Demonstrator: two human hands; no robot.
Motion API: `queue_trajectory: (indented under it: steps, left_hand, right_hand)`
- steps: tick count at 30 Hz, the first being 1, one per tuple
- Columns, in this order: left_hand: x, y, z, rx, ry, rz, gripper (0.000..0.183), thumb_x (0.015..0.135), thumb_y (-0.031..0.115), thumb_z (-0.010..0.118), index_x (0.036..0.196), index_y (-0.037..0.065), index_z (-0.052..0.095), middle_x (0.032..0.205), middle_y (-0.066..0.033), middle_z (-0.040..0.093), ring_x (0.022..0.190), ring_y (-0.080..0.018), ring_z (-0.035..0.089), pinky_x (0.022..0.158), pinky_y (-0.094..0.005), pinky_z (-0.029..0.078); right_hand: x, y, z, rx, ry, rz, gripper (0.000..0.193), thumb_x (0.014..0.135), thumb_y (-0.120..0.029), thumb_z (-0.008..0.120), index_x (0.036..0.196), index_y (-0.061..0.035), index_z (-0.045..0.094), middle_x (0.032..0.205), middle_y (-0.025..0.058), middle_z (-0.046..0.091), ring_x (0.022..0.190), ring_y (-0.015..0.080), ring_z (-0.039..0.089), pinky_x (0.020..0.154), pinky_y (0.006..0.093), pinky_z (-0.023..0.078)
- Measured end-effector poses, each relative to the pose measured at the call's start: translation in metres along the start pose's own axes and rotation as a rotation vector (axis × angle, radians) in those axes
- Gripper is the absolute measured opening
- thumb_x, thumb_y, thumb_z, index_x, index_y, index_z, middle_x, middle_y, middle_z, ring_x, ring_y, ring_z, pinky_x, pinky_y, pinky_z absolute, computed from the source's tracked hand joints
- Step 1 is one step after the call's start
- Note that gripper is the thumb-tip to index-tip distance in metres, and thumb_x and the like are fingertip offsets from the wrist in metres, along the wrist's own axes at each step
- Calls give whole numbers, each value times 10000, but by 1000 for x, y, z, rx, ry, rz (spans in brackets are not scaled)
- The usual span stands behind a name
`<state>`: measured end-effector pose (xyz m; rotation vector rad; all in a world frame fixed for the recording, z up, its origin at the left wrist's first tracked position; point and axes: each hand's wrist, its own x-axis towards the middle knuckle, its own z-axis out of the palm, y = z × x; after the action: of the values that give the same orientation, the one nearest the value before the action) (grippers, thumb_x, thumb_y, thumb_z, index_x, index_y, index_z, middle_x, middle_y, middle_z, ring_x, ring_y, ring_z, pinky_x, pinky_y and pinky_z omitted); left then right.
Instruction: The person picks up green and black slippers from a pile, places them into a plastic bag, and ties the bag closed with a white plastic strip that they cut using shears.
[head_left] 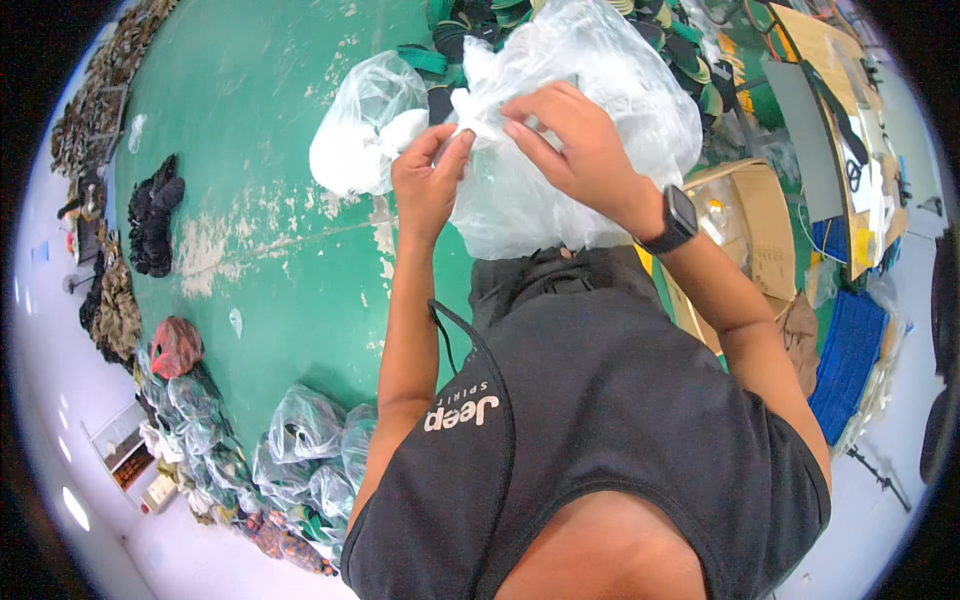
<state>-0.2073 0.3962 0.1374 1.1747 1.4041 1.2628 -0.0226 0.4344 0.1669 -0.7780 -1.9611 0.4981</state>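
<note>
A large, clear plastic bag (590, 60) with whitish contents stands in front of my body, bulging and reaching down to my lap. My left hand (432, 178) pinches a gathered white twist of its plastic between thumb and fingers. On the other side of that twist, my right hand (572, 145) has bent fingers and thumb at the plastic; the exact grip at the fingertips is hard to make out. Just left of the big bag, a smaller clear bag (355, 145) with white contents rests on the floor.
Green floor (290, 300) with worn patches stretches to my left. Black bundled items (155, 215) lie there, and filled plastic bags (305, 425) line the lower left. At right are an open cardboard box (765, 225), a blue crate (848, 365) and a table (830, 60). Dark green-edged pieces (685, 60) pile up ahead.
</note>
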Motion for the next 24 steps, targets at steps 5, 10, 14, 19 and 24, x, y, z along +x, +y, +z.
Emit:
queue_trajectory:
  steps: [5, 10, 14, 19, 24]
  left_hand:
    - [-11, 17, 14, -197, -3, 127, 234, 866, 105, 624, 1053, -14, 549, 875, -20, 615, 737, -50, 549, 634, -183, 431]
    - [-13, -1, 6, 31, 71, 166, 287, 874, 205, 618, 990, -37, 517, 822, -61, 585, 721, -98, 519, 612, -241, 430]
    - [-7, -14, -9, 247, 23, 146, 301, 865, 254, 628, 952, -14, 523, 727, -68, 574, 648, -130, 510, 592, -285, 428]
    - [-11, -15, -20, 227, 123, 109, 229, 850, 189, 650, 923, -7, 558, 755, -61, 613, 640, -106, 527, 583, -254, 430]
    - [-14, -10, -13, 145, 162, 102, 163, 853, 111, 640, 942, -25, 629, 756, -1, 614, 641, -48, 514, 567, -182, 404]
  right_hand:
    - [3, -5, 19, 215, -58, 178, 128, 803, -117, 634, 909, -46, 638, 841, 81, 642, 802, 225, 594, 668, 327, 481]
    - [-1, -8, 35, 153, -40, 75, 102, 776, -109, 632, 860, -52, 625, 786, 83, 637, 759, 256, 598, 639, 348, 483]
    - [9, 6, 33, -100, -224, -3, 65, 786, -82, 631, 832, -43, 609, 768, 104, 606, 702, 257, 584, 620, 322, 464]
    - [24, 4, 39, 29, -281, -45, 147, 777, -82, 613, 912, -49, 566, 746, 115, 592, 695, 277, 575, 616, 357, 451]
    - [29, 2, 43, -34, -279, -164, 109, 779, -110, 566, 869, -50, 571, 717, 142, 598, 694, 345, 579, 619, 426, 450]
